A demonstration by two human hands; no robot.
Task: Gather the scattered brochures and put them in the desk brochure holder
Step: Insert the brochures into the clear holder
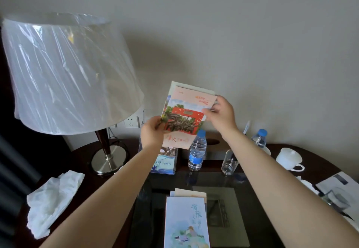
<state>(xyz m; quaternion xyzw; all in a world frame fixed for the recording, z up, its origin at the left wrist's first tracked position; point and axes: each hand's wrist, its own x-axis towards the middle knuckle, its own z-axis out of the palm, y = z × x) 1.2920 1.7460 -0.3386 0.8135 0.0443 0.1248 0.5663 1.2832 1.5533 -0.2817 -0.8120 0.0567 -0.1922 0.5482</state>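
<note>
Left grip (pixel 152 133) in a pinch at lower-left edge of brochures (pixel 182 115); right grip (pixel 221 113) likewise, upper-right

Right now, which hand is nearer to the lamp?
Left. The left hand grips the brochures at their lower left corner, just right of the lamp; the right hand pinches their right edge, farther over.
</note>
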